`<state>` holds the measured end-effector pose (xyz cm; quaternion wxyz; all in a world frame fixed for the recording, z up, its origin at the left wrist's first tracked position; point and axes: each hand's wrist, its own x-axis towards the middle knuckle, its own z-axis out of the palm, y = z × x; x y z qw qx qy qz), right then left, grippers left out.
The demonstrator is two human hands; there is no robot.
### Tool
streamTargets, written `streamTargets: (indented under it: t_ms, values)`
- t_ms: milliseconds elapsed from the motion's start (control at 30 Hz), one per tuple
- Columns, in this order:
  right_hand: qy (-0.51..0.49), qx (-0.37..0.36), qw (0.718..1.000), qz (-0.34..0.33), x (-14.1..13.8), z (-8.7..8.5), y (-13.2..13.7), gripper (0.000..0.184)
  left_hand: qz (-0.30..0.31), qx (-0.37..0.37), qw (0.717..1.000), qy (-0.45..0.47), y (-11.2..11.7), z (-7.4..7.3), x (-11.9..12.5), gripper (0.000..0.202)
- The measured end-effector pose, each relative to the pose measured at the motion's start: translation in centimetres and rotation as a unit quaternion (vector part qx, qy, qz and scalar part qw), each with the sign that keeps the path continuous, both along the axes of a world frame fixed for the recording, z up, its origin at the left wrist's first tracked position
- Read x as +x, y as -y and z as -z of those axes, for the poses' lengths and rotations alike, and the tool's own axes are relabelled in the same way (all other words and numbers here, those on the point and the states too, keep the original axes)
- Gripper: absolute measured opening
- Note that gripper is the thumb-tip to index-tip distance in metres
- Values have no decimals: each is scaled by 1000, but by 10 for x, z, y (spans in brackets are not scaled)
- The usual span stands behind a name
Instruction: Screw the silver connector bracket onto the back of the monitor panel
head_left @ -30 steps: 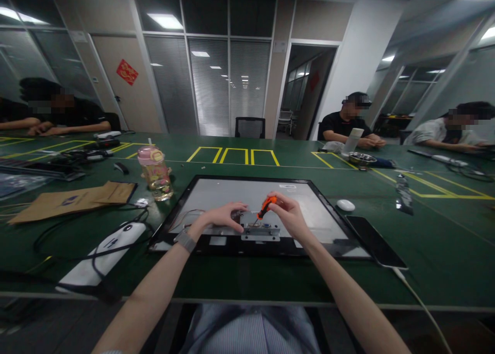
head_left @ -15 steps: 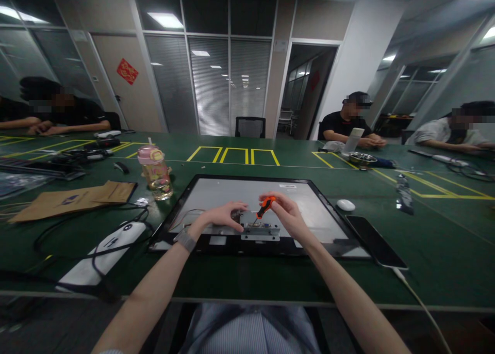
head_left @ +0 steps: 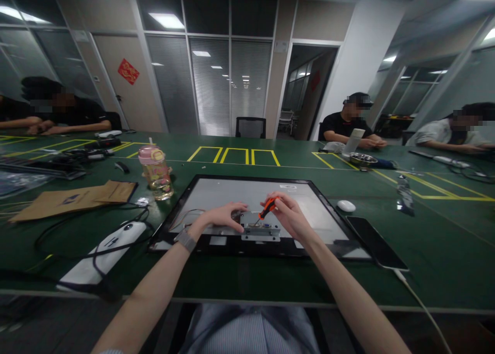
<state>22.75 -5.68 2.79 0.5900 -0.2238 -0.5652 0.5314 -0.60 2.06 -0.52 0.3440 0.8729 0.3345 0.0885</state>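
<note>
A flat display panel (head_left: 216, 191) with a black frame lies back side up on the table in front of me. Near its close edge sits a metal bracket (head_left: 261, 234) with small parts and connectors along it. My left hand (head_left: 222, 215) holds the bracket's left end, thumb at the near side and fingers at the far side. Gripped in my right hand (head_left: 288, 209) is an orange-and-black screwdriver (head_left: 268, 208), tilted, its thin shaft reaching down to the bracket. Exactly where the tip rests is too small to tell.
Left of the panel are a pink-lidded drink bottle (head_left: 155, 173), a brown paper envelope (head_left: 77, 198) and a white device (head_left: 104, 256) with black cables. To the right lie a white mouse (head_left: 346, 206) and a cabled phone (head_left: 375, 240). Several people sit across the green table (head_left: 232, 282).
The screwdriver and my right hand have shifted very slightly to the right. My left hand stays in place on the bracket.
</note>
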Motion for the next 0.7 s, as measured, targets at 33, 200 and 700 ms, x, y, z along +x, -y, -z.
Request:
streamTargets:
  t_ms: [33, 200, 700]
  values:
    - [-3, 0, 1000, -2, 0, 0, -1, 20, -4, 0, 1000, -2, 1, -1, 0, 77]
    - [18, 34, 999, 17, 2, 0, -3, 25, -18, -3, 1000, -7, 4, -5, 2, 79]
    - [151, 115, 971, 145, 4, 2, 1, 29, -6, -2, 1000, -7, 2, -4, 1, 77]
